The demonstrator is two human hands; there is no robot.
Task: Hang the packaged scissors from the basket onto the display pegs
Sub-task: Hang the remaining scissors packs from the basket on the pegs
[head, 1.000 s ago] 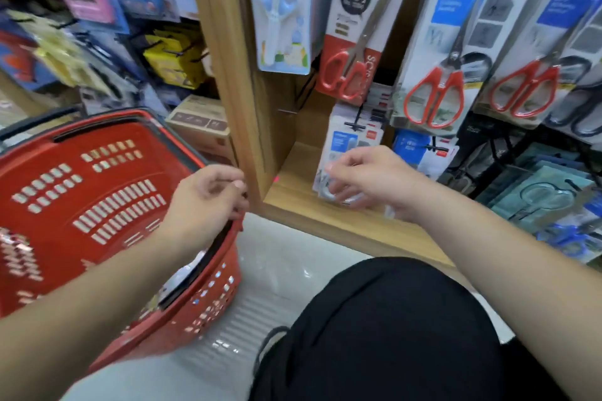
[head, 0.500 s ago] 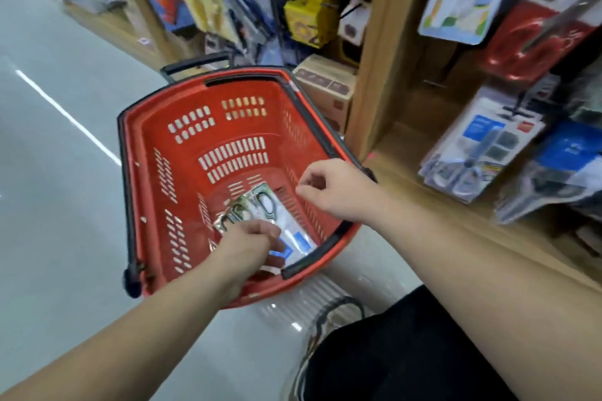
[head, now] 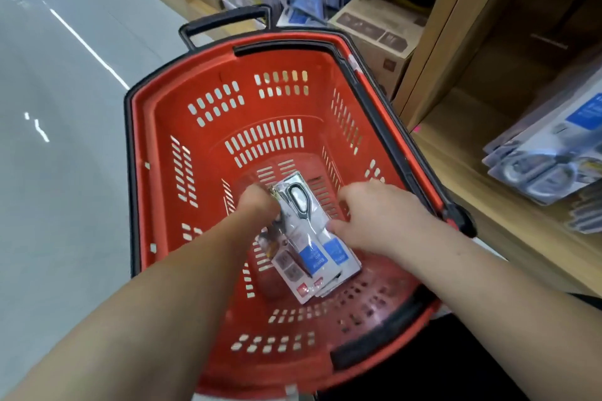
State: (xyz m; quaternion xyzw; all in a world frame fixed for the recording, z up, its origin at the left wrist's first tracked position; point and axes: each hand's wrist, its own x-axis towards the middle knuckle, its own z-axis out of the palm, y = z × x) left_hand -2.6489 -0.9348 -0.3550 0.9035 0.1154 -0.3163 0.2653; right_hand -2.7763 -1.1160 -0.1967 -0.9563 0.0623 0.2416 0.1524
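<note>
The packaged scissors (head: 312,238) lie stacked on the bottom of the red basket (head: 156,172), right between the two sets of fingers — the left hand (head: 257,203) curls its fingers round the stack's left edge near the black handles. The right hand (head: 374,218) sets its thumb against the right edge, fingers bent over it — blur hides whether they truly pinch.

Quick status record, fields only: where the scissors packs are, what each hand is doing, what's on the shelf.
packaged scissors: small stack lying in the basket bottom
basket: red, beside the wooden shelf
left hand: grips the stack's left edge
right hand: touches the stack's right edge; grip unclear
shelf: more packs lying on it
task stage: stack not yet out of the basket
</note>
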